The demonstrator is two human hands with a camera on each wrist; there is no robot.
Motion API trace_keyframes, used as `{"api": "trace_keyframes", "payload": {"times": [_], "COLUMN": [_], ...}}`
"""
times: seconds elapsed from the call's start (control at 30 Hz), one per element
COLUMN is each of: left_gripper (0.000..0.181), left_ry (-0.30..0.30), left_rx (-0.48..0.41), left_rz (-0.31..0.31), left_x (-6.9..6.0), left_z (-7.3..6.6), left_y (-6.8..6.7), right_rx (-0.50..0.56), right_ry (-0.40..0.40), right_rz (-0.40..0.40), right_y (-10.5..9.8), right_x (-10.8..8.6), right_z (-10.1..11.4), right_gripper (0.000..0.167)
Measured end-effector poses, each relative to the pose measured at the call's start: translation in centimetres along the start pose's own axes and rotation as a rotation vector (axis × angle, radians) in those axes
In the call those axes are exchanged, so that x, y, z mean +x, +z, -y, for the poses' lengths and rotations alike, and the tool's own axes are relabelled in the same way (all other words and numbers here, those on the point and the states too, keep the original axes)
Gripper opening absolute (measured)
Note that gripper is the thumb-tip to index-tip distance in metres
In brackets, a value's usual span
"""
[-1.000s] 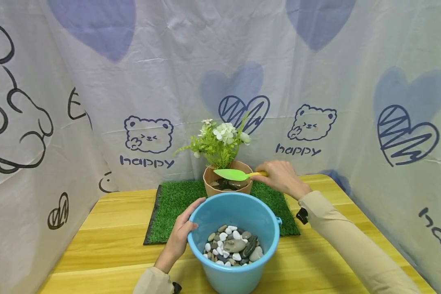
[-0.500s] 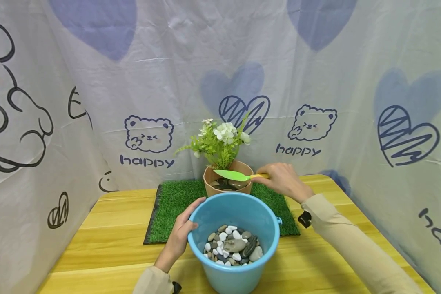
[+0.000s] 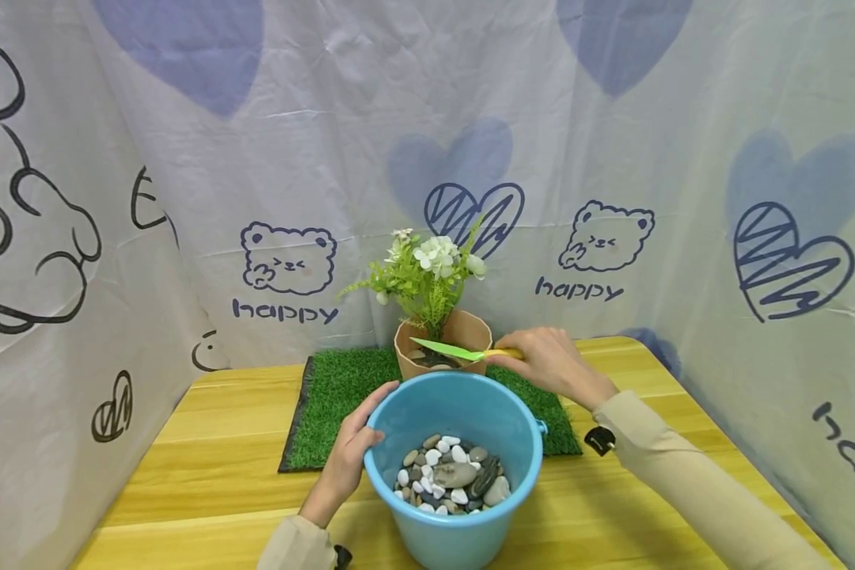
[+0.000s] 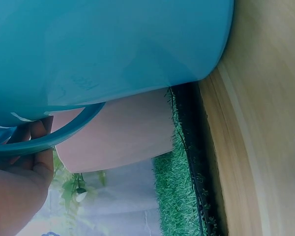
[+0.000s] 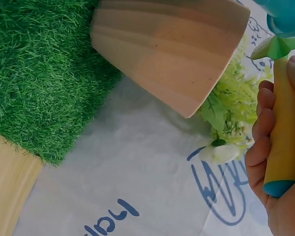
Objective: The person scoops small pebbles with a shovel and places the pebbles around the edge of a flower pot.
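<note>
Compared with half a second ago, the green trowel (image 3: 447,349) sits lower at the mouth of the flowerpot (image 3: 473,326), its blade turned more edge-on, while the left hand (image 3: 345,455) still pinches the rim of the blue bucket (image 3: 456,542) between thumb and fingers. The right hand (image 3: 549,360) curls its fingers round the yellow handle (image 5: 285,128); the trowel's long axis runs crosswise, tip toward the person's left. The back cloth (image 3: 370,174) reads "happy" twice.

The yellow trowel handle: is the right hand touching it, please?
Touching: the right wrist view shows the right hand, fingers curled around the yellow trowel handle.
</note>
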State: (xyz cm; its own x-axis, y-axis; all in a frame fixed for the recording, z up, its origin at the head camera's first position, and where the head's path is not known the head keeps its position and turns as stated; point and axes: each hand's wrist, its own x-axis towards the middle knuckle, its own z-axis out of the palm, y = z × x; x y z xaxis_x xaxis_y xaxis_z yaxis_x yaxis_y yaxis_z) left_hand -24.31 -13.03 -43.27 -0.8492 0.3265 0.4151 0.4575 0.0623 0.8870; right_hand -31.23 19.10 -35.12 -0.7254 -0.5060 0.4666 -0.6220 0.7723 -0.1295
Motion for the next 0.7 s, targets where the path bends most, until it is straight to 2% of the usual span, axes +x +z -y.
{"api": "trace_keyframes", "payload": {"times": [0.43,0.7], "left_gripper": [0.072,0.072], "left_ry": [0.021,0.009], "left_rx": [-0.007,0.003], "left_rz": [0.003,0.003], "left_x": [0.0,-0.1], "left_z": [0.0,0.1], "left_y": [-0.1,0.0], "right_rx": [0.048,-0.002], "right_ry": [-0.111,-0.167], "right_rz": [0.013,0.064], "right_y": [-1.3,-2.2], "right_x": [-1.4,-1.8], "right_z": [1.8,2.5], "right_gripper": [0.023,0.02]}}
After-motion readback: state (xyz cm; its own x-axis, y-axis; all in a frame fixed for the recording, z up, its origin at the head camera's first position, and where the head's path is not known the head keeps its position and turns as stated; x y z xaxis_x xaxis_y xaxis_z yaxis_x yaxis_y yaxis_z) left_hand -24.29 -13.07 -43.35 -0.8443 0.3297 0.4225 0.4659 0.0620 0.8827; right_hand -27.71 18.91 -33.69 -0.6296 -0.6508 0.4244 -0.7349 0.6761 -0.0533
